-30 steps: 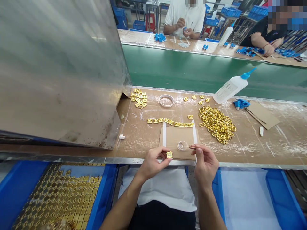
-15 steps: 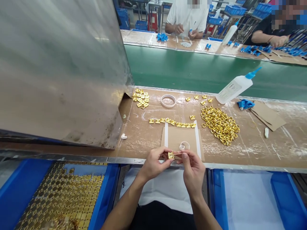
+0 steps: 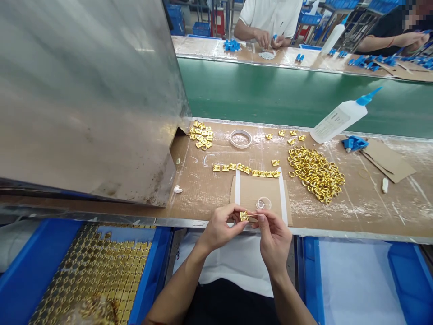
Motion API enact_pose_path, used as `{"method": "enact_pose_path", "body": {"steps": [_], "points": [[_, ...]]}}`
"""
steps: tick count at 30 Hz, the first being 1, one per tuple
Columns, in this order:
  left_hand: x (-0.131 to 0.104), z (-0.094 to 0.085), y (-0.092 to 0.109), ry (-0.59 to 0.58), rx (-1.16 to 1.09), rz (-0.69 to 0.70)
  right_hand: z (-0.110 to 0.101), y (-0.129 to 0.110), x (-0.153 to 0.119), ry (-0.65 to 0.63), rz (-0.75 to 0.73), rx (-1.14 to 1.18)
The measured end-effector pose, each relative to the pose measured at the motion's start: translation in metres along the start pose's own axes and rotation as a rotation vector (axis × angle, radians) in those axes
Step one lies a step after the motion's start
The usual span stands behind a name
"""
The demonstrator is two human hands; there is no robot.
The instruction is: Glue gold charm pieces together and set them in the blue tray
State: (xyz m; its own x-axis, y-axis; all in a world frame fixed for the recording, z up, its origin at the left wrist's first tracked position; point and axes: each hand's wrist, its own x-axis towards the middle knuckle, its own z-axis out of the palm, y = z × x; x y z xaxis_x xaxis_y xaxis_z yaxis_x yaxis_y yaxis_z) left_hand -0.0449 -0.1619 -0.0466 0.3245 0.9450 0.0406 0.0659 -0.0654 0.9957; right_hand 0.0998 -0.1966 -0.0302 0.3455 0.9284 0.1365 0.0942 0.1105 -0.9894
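Note:
Pinched in my left hand (image 3: 221, 226) is a small gold square piece (image 3: 244, 216), held over the bench's front edge. My right hand (image 3: 274, 234) is closed on a thin stick whose tip meets the right side of that piece. Just behind my fingers, a small clear round dish (image 3: 263, 204) rests on a cardboard sheet (image 3: 252, 192) with white tape strips. A row of gold square pieces (image 3: 255, 173) runs along the sheet's far edge. To the right lies a heap of gold rings (image 3: 316, 174).
A large metal housing (image 3: 91, 99) fills the left. Beyond the bench (image 3: 199, 198) runs a green belt (image 3: 257, 90). A glue bottle (image 3: 338, 119) leans at the back right. Blue bins (image 3: 158, 257) flank me below. Two people work across the belt.
The view has shifted slightly, so the bench items sit a little further right. Both hands stay together at the gold piece, with the stick's tip closer in. The people opposite have moved their hands.

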Motion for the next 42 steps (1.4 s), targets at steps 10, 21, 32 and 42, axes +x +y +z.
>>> {"method": "enact_pose_path", "body": {"steps": [10,21,32,42], "points": [[-0.0013,0.0006,-0.0022,-0.004,0.011,0.004,0.0006,0.0002,0.0003,0.0,-0.003,0.003],[-0.0006,0.0007,-0.0015,0.005,0.038,0.008,0.0006,0.003,0.0012,-0.01,-0.01,0.022],[-0.0007,0.0003,-0.0009,0.003,0.035,0.016,-0.0003,0.005,0.0006,-0.008,-0.024,0.005],[-0.0006,0.0007,-0.0018,-0.002,0.028,0.014,0.0013,0.0059,0.0011,-0.002,-0.039,0.01]]}}
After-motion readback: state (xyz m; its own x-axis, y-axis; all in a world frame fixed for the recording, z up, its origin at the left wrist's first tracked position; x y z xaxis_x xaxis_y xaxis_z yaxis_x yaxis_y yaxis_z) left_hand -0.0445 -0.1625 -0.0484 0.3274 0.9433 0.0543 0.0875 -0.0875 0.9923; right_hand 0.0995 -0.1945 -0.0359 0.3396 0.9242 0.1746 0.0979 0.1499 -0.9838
